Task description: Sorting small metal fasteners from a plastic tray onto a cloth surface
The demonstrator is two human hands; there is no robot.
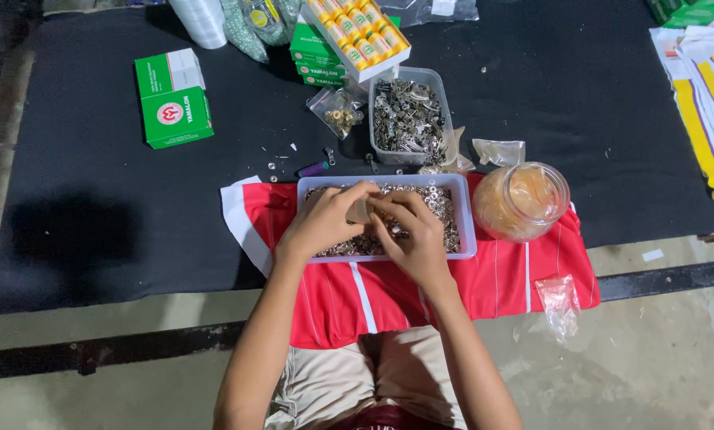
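— So, what does your head camera show of your hands?

— Both of your hands meet over the white rectangular tray [466,216]. Your left hand [322,224] and your right hand [414,236] are pinched together on a small pale piece [361,211], each gripping it with thumb and fingers, just above the heap of small silvery metal parts [444,215] that fills the tray.

— And where does that tray sit?

— It lies on a red cloth with white stripes [492,279], which is spread over the near edge of the black mat [94,207] and hangs toward your lap. Touching the tray's right end stands a clear round jar [521,201] with orange-tinted contents, also on the red cloth.

— What lies beyond the tray?

— Just behind it sits a clear tub [409,116] of darker metal fittings, with a small bag of brass-coloured rings [339,113] to its left. Farther back you have a box of yellow thread spools [358,32], and well to the left a green and white carton [173,99]. A crumpled clear bag [560,301] rests by the cloth's right corner.
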